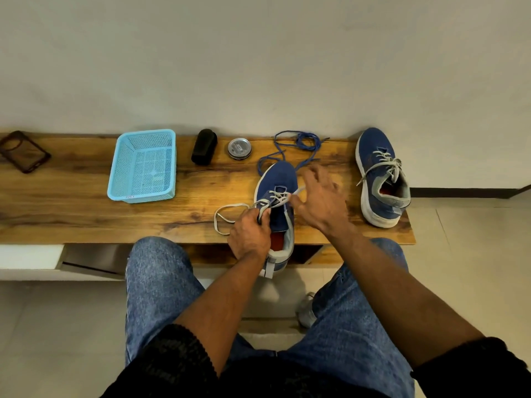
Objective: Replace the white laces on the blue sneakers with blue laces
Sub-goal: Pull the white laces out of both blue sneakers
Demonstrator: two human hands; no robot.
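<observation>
A blue sneaker [280, 179] lies at the front edge of the wooden bench [86, 208], heel hanging over the edge. My left hand [249, 234] grips its left side by the collar. My right hand [320, 196] pinches the white lace [275, 198] near the upper eyelets. One loose end of that lace loops onto the bench at the left [222, 219]. Blue laces [298, 145] lie tangled behind the shoe's toe. The second blue sneaker [379, 176], white laces tied, sits at the bench's right end.
A light-blue plastic basket [143, 165] stands left of centre. Behind the shoe are a black brush [204, 146] and a round metal tin [239, 148]. A dark phone case [23, 150] lies at the far left. My knees are under the bench edge.
</observation>
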